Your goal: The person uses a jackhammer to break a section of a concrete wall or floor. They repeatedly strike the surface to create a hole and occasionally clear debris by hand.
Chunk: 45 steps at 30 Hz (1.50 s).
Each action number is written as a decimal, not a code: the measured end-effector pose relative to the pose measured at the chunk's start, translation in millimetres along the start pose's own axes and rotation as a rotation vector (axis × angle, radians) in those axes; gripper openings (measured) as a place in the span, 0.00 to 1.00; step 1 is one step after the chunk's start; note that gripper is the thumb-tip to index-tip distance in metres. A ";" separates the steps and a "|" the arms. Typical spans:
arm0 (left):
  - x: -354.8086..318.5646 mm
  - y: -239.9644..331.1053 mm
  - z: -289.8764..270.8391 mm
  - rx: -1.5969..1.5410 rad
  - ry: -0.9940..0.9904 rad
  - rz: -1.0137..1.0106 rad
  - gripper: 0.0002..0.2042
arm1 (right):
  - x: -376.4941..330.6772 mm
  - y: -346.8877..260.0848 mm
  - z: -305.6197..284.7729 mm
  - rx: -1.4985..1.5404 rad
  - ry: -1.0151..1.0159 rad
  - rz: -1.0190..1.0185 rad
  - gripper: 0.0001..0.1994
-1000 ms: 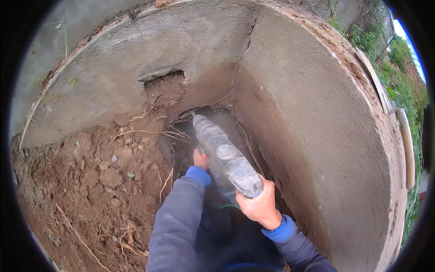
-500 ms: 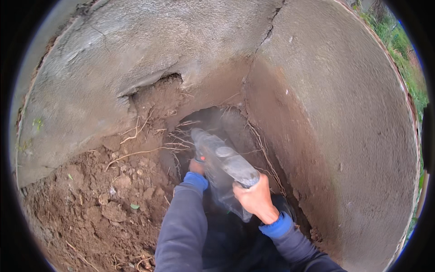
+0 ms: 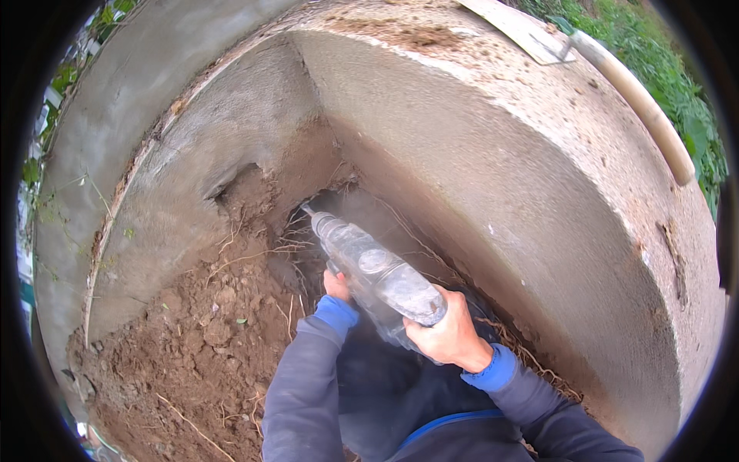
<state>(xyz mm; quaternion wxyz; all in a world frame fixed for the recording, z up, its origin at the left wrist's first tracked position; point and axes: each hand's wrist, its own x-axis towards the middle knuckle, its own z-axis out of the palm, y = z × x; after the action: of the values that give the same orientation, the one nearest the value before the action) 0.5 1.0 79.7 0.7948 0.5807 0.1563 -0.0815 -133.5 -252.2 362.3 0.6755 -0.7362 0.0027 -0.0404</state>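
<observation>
A dusty grey hammer drill points away from me and to the left, over the pit in the corner of the walls. My right hand is wrapped round its rear grip. On the left side of the tool, nearer its front, my left hand is closed, apparently on a side handle mostly hidden by the body. The thin bit reaches toward the dark hollow under the wall corner, among thin roots. Whether the tip touches soil or wall, I cannot tell.
Loose brown soil with clods and roots slopes up at the left. Rough concrete walls rise ahead and to the right. A trowel with a wooden handle lies on the right wall's top. Green plants grow beyond it.
My view has shifted, bringing the wall tops and trowel into sight. The drill now shows its bit and looks less blurred. Both hands keep their hold.
</observation>
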 end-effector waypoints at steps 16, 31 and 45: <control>90.0 -56.1 -84.1 0.360 0.134 0.296 0.19 | 33.7 130.7 53.2 0.116 0.029 0.098 0.16; -12.5 150.0 70.0 1.864 -0.041 -0.190 0.25 | -26.8 191.2 4.6 1.355 0.242 0.828 0.05; -2.8 139.5 79.5 1.994 -0.094 -0.169 0.22 | -28.0 209.1 7.7 1.382 0.230 0.797 0.05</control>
<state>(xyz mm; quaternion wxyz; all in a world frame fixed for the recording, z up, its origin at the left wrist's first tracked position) 53.6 -31.0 227.9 -0.0583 0.9650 0.0259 -0.2543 -150.4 -261.2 152.0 0.9373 -0.0870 0.3091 0.1353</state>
